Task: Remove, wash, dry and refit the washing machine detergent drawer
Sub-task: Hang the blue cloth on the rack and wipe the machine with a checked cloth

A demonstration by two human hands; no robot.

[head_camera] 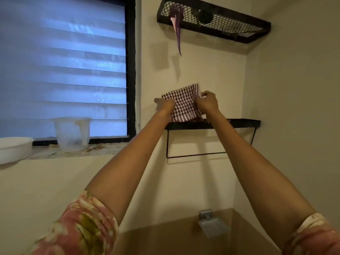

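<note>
Home washroom: louvred window [62,70], wire shelf [230,24], soap dish [212,225].

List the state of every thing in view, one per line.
Checked cloth: bunched, held over the lower shelf.
Left hand: grips the cloth.
Right hand: grips the cloth.
Plastic jug: upright on the windowsill.
White bowl: upright on the windowsill.
Window slats: closed.

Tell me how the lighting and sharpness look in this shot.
Head view: dim warm room light, with cool blue glow from the window; left hand and right hand gripping the checked cloth look soft; the upper wire shelf casts faint shadows on the wall; the wide angle stretches both forearms.
</note>
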